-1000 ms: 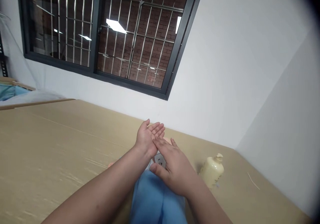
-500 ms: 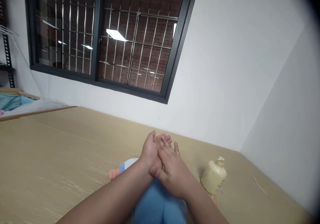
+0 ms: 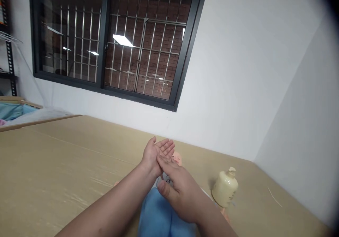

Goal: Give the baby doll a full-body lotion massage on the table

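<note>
My left hand [image 3: 158,154] is turned palm up with its fingers stretched out. Across its palm and heel lie the fingertips of my right hand [image 3: 178,180], which faces palm down with its fingers straight and thumb apart. Neither hand grips anything. Beneath them a baby doll [image 3: 177,158] lies on its back, its face partly showing past my fingers. It wears a light top with a printed pattern and blue trousers [image 3: 156,212]. My hands and forearms hide much of its body. To the right stands a cream pump bottle [image 3: 225,187], close to one of the doll's hands.
The doll and bottle rest on a tan covered table [image 3: 66,166] that reaches the white wall. A thin pale strip [image 3: 274,197] lies at the right. At the far left is a box [image 3: 21,111] with blue cloth and clear plastic. A barred window [image 3: 140,46] is above.
My hands have slid apart: the left shifted left and opened out, while the right drew back toward its palm. The doll's face and printed top now show between them.
</note>
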### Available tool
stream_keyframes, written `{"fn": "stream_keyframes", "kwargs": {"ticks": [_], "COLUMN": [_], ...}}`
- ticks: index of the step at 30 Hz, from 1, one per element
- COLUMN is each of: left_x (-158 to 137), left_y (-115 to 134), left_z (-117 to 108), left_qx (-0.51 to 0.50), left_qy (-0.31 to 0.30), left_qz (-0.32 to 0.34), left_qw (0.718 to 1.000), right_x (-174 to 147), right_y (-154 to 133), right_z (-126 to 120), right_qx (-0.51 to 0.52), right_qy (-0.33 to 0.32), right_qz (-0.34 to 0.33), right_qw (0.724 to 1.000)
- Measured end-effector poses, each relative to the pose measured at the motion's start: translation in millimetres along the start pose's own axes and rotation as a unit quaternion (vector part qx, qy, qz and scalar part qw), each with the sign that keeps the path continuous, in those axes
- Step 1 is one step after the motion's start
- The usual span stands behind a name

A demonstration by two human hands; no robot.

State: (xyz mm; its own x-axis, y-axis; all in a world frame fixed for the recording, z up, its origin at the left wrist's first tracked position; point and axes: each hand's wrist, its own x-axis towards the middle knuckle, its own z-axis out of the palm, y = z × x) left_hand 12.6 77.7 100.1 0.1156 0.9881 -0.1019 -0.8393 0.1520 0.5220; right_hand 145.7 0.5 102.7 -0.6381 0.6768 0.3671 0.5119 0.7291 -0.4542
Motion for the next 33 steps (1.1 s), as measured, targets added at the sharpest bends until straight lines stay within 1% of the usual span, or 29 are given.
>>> {"fn": "stream_keyframes", "kwargs": {"ticks": [4, 6, 9, 11, 14, 17, 22, 25, 28, 33], "left_x": [-16, -19, -15, -9, -2, 2, 5, 1, -6, -16], "left_y": [-8, -13, -19, -19, -12, 0, 10, 7, 0, -12], "left_z": [10, 12, 10, 5, 0, -3, -4, -3, 1, 10], "left_qx": [-0.009, -0.015, -0.009, 0.004, 0.024, 0.033, 0.016, 0.004, -0.001, 0.035], "left_qy": [0.006, 0.013, 0.018, 0.027, 0.038, 0.047, 0.047, 0.036, 0.022, 0.051], "left_qz": [-0.009, -0.018, -0.042, -0.034, 0.000, 0.017, 0.010, -0.006, -0.010, -0.023], "left_qw": [1.000, 1.000, 0.999, 0.999, 0.999, 0.998, 0.999, 0.999, 1.000, 0.998], "right_x": [4, 7, 13, 16, 16, 14, 6, 4, 6, 13], "right_y": [8, 12, 18, 20, 17, 8, -6, -7, -2, 12], "right_z": [9, 13, 17, 18, 15, 12, 8, 9, 13, 20], "right_qx": [-0.032, -0.058, -0.086, -0.103, -0.120, -0.104, -0.031, 0.005, 0.014, -0.007], "right_qy": [0.014, 0.018, 0.018, 0.011, 0.001, 0.009, 0.021, 0.028, 0.031, 0.045], "right_qz": [-0.015, -0.003, 0.025, 0.039, 0.057, 0.056, 0.018, -0.002, -0.001, 0.017], "right_qw": [0.999, 0.998, 0.996, 0.994, 0.991, 0.993, 0.999, 1.000, 0.999, 0.999]}}
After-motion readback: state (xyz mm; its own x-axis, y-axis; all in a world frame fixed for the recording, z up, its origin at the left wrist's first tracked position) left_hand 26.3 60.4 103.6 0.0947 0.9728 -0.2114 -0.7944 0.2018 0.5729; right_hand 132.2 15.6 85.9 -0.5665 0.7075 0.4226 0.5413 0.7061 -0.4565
